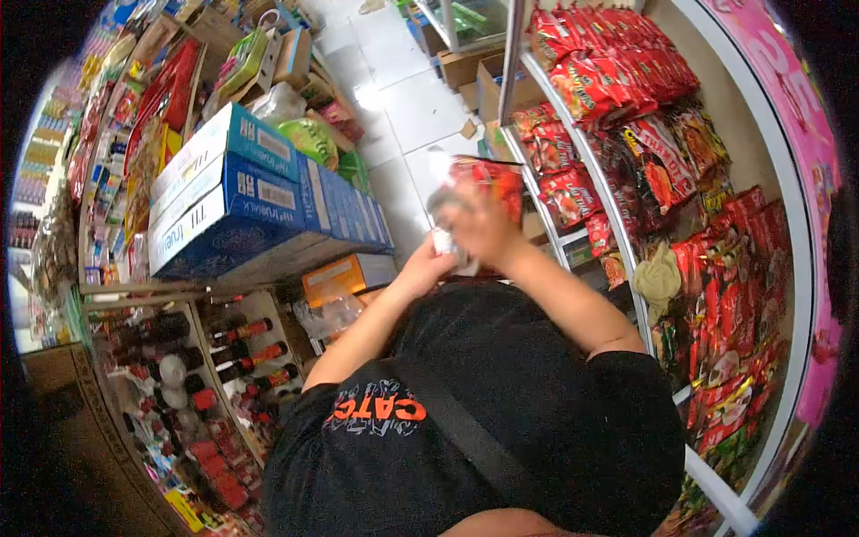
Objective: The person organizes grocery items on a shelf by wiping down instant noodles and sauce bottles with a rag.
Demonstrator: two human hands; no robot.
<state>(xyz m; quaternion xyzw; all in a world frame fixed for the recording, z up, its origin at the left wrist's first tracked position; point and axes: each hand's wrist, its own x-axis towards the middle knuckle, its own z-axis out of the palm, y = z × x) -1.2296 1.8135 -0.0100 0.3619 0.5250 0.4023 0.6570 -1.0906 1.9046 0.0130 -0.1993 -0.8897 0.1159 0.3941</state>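
Observation:
My left hand is closed, with a small white piece at its fingertips; what that piece is, I cannot tell. Right beside it, my right hand is smeared by motion, its fingers pointing away from my body. A red packet with a dark top edge shows just beyond the right hand, partly covered by it. Something grey and blurred overlaps the right fingers. Both hands are in front of my chest, over the tiled floor.
Blue-and-white milk cartons stand on the left, above shelves of dark bottles. On the right, a metal-framed rack holds red noodle packets and a pale cloth. White floor tiles run between them, with cardboard boxes farther off.

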